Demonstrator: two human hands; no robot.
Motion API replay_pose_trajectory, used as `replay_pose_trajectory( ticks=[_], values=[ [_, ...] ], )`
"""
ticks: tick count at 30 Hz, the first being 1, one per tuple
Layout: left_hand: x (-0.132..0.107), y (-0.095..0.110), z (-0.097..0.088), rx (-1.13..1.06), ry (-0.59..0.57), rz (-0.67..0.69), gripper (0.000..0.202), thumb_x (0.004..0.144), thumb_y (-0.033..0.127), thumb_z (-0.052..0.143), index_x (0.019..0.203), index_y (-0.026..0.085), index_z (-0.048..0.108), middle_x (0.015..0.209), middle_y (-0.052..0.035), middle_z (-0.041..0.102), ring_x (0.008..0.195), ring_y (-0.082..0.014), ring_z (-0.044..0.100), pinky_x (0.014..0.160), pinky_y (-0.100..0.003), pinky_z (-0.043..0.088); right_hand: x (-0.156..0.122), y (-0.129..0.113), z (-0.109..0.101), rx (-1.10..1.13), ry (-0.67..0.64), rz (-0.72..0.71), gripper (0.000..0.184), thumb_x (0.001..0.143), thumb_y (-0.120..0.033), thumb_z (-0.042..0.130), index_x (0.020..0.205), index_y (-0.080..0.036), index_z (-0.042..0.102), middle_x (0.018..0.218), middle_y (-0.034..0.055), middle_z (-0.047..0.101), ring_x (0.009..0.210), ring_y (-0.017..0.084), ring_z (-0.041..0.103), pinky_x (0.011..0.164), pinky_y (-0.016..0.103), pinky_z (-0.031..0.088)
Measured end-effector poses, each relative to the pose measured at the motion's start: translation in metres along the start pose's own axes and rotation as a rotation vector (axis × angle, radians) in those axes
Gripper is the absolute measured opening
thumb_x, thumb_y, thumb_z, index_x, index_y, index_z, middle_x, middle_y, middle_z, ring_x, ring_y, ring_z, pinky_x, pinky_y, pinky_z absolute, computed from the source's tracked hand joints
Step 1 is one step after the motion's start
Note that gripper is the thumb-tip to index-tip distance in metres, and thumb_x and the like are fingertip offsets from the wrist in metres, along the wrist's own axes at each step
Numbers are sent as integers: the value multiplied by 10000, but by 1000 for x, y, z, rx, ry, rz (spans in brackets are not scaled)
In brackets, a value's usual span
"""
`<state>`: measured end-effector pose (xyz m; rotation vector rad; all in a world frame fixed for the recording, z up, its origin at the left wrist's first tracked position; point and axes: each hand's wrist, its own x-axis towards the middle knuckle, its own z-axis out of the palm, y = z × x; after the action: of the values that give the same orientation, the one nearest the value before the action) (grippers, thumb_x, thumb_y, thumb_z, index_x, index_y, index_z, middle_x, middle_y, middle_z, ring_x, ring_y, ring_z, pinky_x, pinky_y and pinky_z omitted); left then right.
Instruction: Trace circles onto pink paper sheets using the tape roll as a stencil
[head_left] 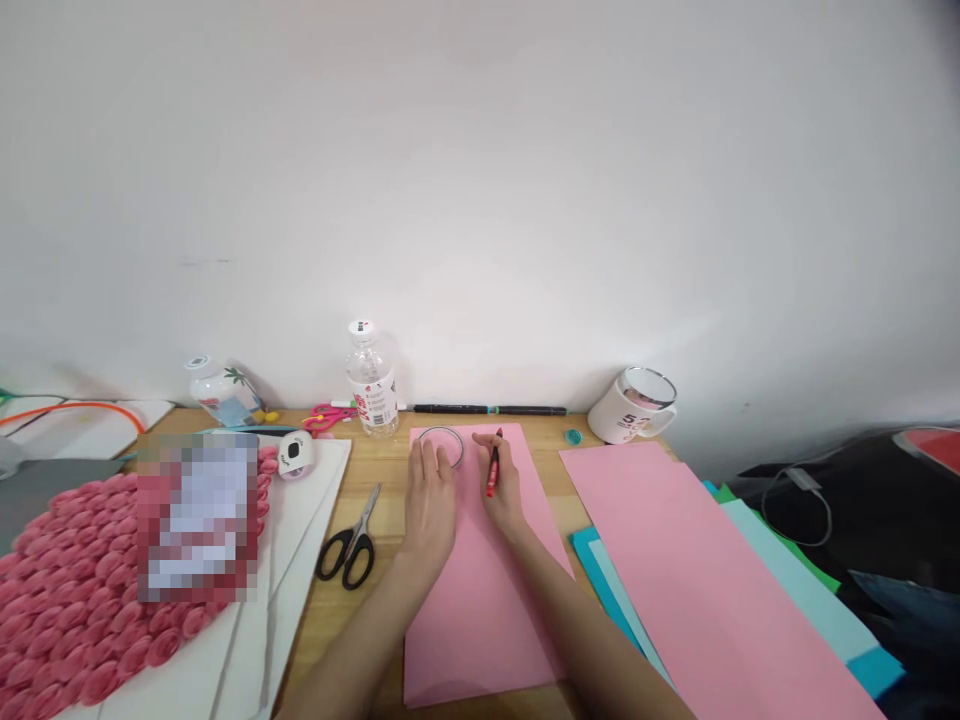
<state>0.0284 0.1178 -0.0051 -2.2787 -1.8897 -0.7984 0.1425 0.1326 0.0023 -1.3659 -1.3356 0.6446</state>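
Observation:
A sheet of pink paper (480, 620) lies lengthwise before me on the wooden table. Near its far end rests a clear round disc with a grey rim (448, 431), the pink showing through it. My left hand (433, 500) holds the disc against the paper, its fingertips over the near left part of the rim. To the right of the disc, my right hand (501, 490) grips a red marker (493, 475) between thumb and fingers. The marker's far tip is partly hidden by the fingers. Black-handled scissors (351, 545) lie left of my left forearm.
A plastic bottle (373, 385), black markers (450, 408) and a white mug (630, 407) line the wall. More pink paper (697, 560) overlaps blue sheets at right. White sheets (300, 540) bearing pink petal-like pieces (82, 560) and a white tape dispenser (296, 453) occupy the left.

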Motion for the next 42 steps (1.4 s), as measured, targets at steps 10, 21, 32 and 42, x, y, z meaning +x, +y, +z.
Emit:
replay_pose_trajectory(
  ticks=[10, 21, 32, 42],
  values=[
    [36, -17, -3, -37, -220, 103, 366, 851, 25, 334, 1053, 190, 591, 1177, -112, 575, 1196, -246, 490, 1005, -427, 408, 5, -4, -6, 187, 155, 234, 284, 866, -416, 455, 991, -213, 610, 984, 63, 661, 933, 219, 627, 810, 351, 495],
    [44, -7, -32, 159, -416, 210, 416, 878, 39, 338, 1225, 195, 507, 1279, -118, 520, 1156, -271, 456, 986, -420, 382, 40, 15, 7, 388, 91, 283, 332, 763, -486, 603, 854, -167, 596, 872, 113, 721, 839, 263, 694, 804, 377, 536],
    [54, -5, -48, 167, -527, 230, 344, 899, 57, 357, 1175, 168, 528, 1229, -113, 545, 1147, -250, 451, 968, -370, 385, 69, 30, 31, 371, 73, 217, 213, 765, -349, 587, 890, -210, 486, 855, 86, 709, 768, 238, 712, 758, 398, 567],
    [57, -11, -42, 134, -545, 222, 355, 898, 72, 355, 1174, 222, 520, 1218, -98, 538, 1140, -245, 444, 960, -394, 375, 75, 34, 33, 341, -4, 198, 195, 767, -292, 563, 912, -217, 458, 788, 51, 697, 729, 223, 714, 721, 375, 583]
  ],
)
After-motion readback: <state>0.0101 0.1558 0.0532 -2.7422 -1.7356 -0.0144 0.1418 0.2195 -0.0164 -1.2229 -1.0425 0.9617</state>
